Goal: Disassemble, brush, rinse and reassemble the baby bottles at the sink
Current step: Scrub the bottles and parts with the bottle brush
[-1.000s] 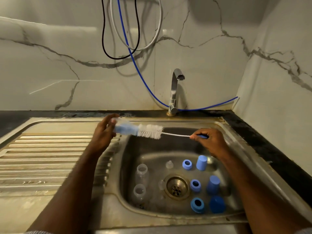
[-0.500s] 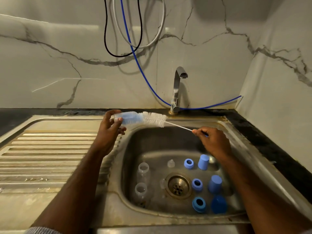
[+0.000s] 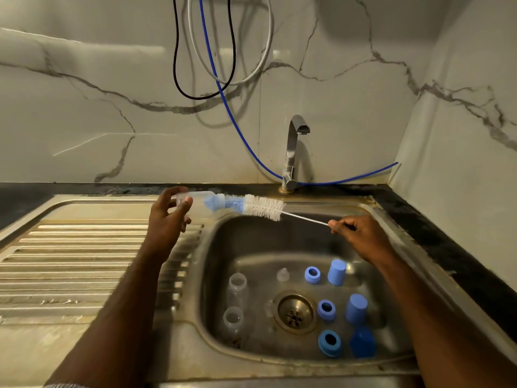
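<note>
Leftmost, the ribbed draining board (image 3: 84,261) lies beside the sink (image 3: 223,236). Over its inner edge the left hand (image 3: 167,219) holds a clear baby bottle (image 3: 195,199) on its side, grip curled round the base with the thumb on top. The bottle brush (image 3: 261,207) reaches into the bottle's mouth, its blue tip inside and the white bristles mostly outside. Its wire stem runs right to the right hand (image 3: 358,236), whose grip pinches the handle end. Below in the basin stand two more clear bottles (image 3: 237,287), small teats (image 3: 283,275), blue rings (image 3: 312,275) and blue caps (image 3: 336,271) around the drain (image 3: 296,312). The tap (image 3: 293,152) shows no running water. Brushing looks to be the step in hand; next the brush probably needs pushing deeper or drawing clear, with the bottle held steady.
</note>
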The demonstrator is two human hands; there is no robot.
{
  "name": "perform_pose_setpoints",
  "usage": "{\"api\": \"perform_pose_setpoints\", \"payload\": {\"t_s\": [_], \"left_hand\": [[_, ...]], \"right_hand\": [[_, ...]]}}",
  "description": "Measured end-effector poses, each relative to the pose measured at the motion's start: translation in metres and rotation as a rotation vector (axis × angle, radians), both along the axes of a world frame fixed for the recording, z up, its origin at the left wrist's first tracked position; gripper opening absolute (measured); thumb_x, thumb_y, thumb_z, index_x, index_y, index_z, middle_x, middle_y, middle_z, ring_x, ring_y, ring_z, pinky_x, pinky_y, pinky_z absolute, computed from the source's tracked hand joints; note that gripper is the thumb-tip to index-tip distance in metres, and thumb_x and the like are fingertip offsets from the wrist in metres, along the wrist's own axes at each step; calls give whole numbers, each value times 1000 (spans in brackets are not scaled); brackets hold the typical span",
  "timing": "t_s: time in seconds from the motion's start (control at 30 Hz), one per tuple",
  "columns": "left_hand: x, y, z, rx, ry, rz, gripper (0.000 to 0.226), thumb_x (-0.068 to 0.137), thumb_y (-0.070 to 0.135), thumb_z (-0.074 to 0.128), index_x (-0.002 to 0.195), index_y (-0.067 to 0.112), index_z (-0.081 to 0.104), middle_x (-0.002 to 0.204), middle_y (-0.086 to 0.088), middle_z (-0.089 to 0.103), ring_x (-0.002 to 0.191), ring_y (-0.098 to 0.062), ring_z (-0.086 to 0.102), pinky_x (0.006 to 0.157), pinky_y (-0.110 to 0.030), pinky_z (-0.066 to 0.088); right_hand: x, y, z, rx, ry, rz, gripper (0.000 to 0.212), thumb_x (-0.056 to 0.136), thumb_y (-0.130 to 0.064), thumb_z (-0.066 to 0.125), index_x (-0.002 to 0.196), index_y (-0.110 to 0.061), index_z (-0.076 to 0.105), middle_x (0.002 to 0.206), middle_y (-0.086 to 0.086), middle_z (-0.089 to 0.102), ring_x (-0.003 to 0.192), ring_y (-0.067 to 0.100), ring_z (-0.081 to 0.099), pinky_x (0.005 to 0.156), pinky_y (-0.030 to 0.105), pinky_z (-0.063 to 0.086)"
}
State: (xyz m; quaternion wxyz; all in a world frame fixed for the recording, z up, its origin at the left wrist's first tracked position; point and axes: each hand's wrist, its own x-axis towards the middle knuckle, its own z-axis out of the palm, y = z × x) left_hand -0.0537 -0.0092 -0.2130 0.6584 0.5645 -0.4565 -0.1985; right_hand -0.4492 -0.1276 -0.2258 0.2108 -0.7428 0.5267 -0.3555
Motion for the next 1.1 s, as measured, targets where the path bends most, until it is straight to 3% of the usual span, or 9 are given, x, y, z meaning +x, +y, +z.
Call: {"api": "perform_pose_setpoints", "payload": {"t_s": [0.17,0.23,0.3,0.43,0.57,0.7,0.83,0.97,1.1], "left_hand": [[-1,-4,-5,-72,136,138,16,102,22,59,118,21,60,109,-19,60,65,-20,58,52,-29,47],[-6,-7,-5,-65,178,194,15,102,22,58,117,24,60,113,-20,61,70,-22,60,56,-32,50],[-14,-9,-6,-23,100,280,17,101,25,60,117,29,58,118,-16,61,86,-26,63,71,-41,57],[-30,-14,-3,18,-173,429,33,97,19,65,128,21,55,129,-14,52,114,-25,52,90,-41,53],[-31,-15,-4,35,73,522,37,94,19,69,123,26,48,134,-15,42,110,-29,54,80,-40,58],[-33,-18,-10,53,112,339,37,92,26,73,118,30,46,124,-16,53,92,-35,70,51,-23,58],[-46,-21,-6,140,338,95,41,95,19,69,131,10,51,127,-18,56,100,-34,69,67,-35,63],[-51,-21,-5,206,645,-136,36,96,15,65,128,2,54,132,-23,54,111,-40,64,75,-41,63],[-64,-18,-4,283,640,-220,45,94,17,67,132,10,45,128,-22,52,102,-41,68,75,-44,63]], "right_hand": [[5,-1,4,94,-68,57,26,90,-41,70,70,-25,76,65,-7,71,72,13,65,80,38,52],[7,1,6,146,-67,73,29,90,-40,70,70,-21,77,63,5,68,64,13,58,74,37,50],[10,5,9,206,-71,72,30,91,-39,69,74,-16,78,72,16,70,66,14,55,70,30,47],[11,9,14,342,-81,23,33,95,-37,65,84,-8,77,64,-1,61,63,11,49,54,17,35],[13,9,9,379,-117,-8,36,97,-40,62,86,-10,78,73,3,64,63,9,49,54,19,35],[23,9,-1,324,-178,22,23,99,-32,60,94,-19,78,74,5,63,71,13,55,65,22,43],[30,14,-1,197,-282,77,10,96,-11,65,101,-12,73,82,9,70,58,1,59,56,12,49],[30,14,-3,131,-205,128,9,92,-6,69,97,-12,74,84,6,74,74,11,67,57,15,53],[31,11,-7,50,-112,145,9,90,-9,71,92,-18,74,81,-3,73,74,1,66,66,6,48]]}}
